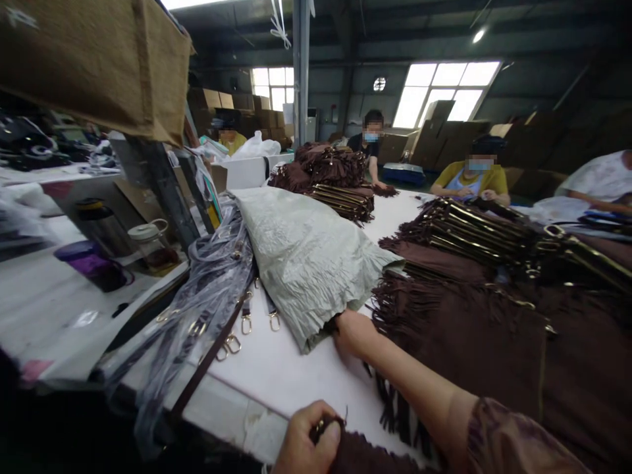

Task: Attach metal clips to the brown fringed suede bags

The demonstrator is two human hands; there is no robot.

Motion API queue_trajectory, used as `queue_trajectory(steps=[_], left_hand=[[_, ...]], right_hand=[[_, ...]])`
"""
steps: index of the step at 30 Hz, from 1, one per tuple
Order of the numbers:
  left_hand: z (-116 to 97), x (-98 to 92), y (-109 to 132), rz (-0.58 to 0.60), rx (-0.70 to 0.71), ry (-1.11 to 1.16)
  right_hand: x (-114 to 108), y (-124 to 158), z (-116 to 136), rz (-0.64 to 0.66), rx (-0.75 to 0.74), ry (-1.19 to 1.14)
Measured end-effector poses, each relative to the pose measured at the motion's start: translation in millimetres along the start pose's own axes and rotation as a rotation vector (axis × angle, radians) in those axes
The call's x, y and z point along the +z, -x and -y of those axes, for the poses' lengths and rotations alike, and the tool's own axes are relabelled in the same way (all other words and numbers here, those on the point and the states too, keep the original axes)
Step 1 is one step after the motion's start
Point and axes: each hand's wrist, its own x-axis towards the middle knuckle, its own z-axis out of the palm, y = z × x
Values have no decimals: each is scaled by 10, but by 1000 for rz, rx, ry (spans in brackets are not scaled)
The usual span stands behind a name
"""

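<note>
At the bottom middle, my left hand point(309, 440) is closed round the edge of a dark brown fringed bag point(372, 454), thumb on top. My right hand point(354, 332) reaches to the mouth of a crumpled grey-green woven sack point(306, 243) lying on the white table point(266, 388); its fingers are hidden at the sack's edge. Right of that arm lie more brown fringed bags point(474, 342) with gold zips and clasps. Left of the sack, straps in clear plastic point(212, 276) with gold clips hang over the table edge.
Stacks of brown bags with gold zips point(459, 230) stand at the right, another pile point(330, 171) behind the sack. A glass jug point(153, 247), a purple cup point(91, 263) and a steel flask point(103, 227) are at the left, by a metal post point(162, 191). Several people sit across the table.
</note>
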Motion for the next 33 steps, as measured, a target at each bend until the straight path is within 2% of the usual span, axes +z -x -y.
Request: queue_trajectory(steps=[3,7,10,14,16,19,23,27,30,33], left_hand=[[-31,-4,13,31,43,13],[-46,-3,45,43,83,8],[-66,12,63,38,78,14],[-113,43,129,33,93,6],[-131,68,196,36,96,14],[-167,131,335,48,102,35],[-279,259,560,58,172,-17],[-382,376,780,61,235,-95],[-398,417,885,62,241,-109],[-414,452,904,67,224,-73]], right_hand=[[-85,481,-243,2,-27,119],[-258,1025,-476,-108,-107,295],[-334,1423,-551,-159,-88,284],[-370,1996,-611,-127,-119,318],[-388,2192,-617,-126,-121,320],[-386,2197,-532,-163,-112,265],[-190,1753,-312,-126,5,283],[43,1404,-229,-164,95,273],[22,1512,-290,-207,49,230],[-148,1891,-403,-257,-61,167]])
